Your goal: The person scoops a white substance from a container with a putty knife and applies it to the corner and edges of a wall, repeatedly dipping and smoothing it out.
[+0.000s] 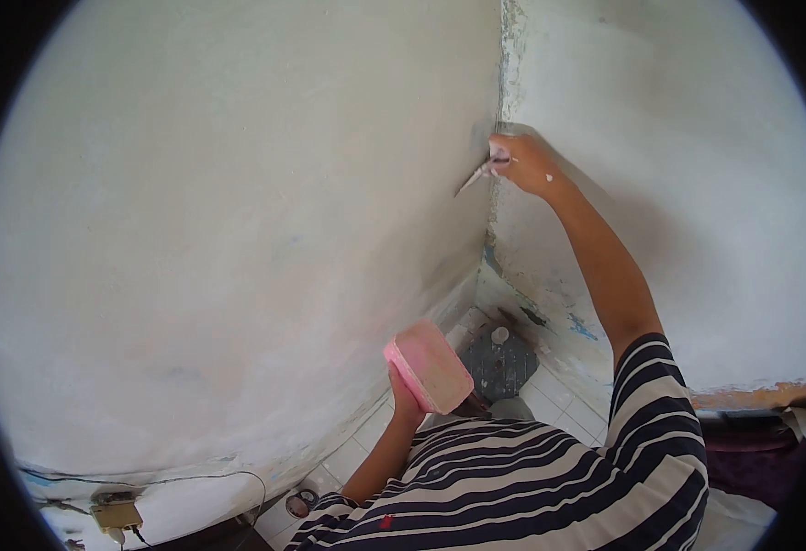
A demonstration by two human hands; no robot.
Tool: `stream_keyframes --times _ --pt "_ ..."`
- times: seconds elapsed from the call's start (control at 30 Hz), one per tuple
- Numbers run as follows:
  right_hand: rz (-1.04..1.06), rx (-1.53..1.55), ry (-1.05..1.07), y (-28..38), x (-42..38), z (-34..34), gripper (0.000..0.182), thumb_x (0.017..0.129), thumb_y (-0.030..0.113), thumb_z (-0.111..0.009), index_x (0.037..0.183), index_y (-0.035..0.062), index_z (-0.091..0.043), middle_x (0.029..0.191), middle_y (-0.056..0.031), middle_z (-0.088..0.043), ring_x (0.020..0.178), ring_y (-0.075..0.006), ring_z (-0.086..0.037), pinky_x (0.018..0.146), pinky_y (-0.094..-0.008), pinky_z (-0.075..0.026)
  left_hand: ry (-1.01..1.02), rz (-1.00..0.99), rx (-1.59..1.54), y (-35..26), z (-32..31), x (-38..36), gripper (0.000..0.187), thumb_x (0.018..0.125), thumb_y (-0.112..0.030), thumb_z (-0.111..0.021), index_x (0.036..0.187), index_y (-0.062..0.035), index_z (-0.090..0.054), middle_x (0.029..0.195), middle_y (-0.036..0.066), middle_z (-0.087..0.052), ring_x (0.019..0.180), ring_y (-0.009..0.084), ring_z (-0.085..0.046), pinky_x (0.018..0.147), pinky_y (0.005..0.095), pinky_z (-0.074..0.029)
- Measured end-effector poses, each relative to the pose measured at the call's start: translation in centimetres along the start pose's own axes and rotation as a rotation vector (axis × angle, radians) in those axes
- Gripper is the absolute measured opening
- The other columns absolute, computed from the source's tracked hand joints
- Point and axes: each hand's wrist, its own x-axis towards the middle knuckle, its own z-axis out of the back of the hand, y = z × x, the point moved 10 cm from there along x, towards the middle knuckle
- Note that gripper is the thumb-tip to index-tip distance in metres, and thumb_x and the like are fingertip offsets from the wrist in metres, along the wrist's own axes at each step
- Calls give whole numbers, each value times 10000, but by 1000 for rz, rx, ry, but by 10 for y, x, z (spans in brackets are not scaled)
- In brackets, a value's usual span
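My right hand [530, 165] is raised to the corner where two plastered walls meet, fingers closed around a putty knife [473, 180]. Its blade is smeared white and angles down and left, the tip close to the left wall [238, 184]. White spots dot the back of this hand. Lower down, near my chest, my left hand [406, 397] grips a pink plastic tub [430, 369] from its left side. The tub tilts, and a pale residue coats its inside.
Below the corner, a dark grey, white-spattered stool [499, 365] stands on white floor tiles [559, 395]. Flaking plaster runs along the corner edge [511, 55]. At lower left, a socket box [118, 516] with cables sits by the wall, and a round tape roll [300, 502] lies nearby.
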Motion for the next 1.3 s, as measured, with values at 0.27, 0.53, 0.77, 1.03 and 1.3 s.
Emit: stream_keyframes --times 0.27,0.53,0.77,1.03,1.3 --pt "160 -86 -391 90 21 132 81 881 55 -641 905 0 -587 799 -64 -699 737 -108 -633 654 -268 -504 -45 29 11 5 7 -1 738 1016 -658 -212 1511 -131 -360 1475 99 -487 1328 293 -501 1104 458 -417" --pt "-2 89 52 6 -11 -3 125 843 16 -690 851 16 -564 802 -118 -713 721 -160 -652 655 -324 -495 -89 52 15 6 12 -1 764 1016 -665 -227 1507 -95 -360 1469 127 -492 1328 307 -495 1113 442 -406" --pt "224 -223 -252 43 27 62 155 810 75 -704 896 22 -587 811 -158 -645 725 -288 -647 685 -384 -502 -29 12 56 -4 -4 -4 732 1017 -654 -222 1509 -130 -363 1474 97 -487 1327 289 -502 1104 454 -417" --pt "115 -36 -440 89 -15 122 113 864 62 -704 944 26 -633 847 -87 -739 810 -120 -703 698 -282 -523 -75 47 45 -1 -2 -6 735 1016 -655 -220 1514 -132 -355 1482 96 -478 1343 293 -488 1108 458 -413" --pt "119 -99 -194 -27 -12 -33 248 813 126 -703 799 45 -470 733 -145 -640 692 -349 -616 606 -421 -442 -22 63 41 4 5 0 737 1018 -650 -219 1520 -126 -346 1483 102 -477 1349 300 -482 1113 462 -409"
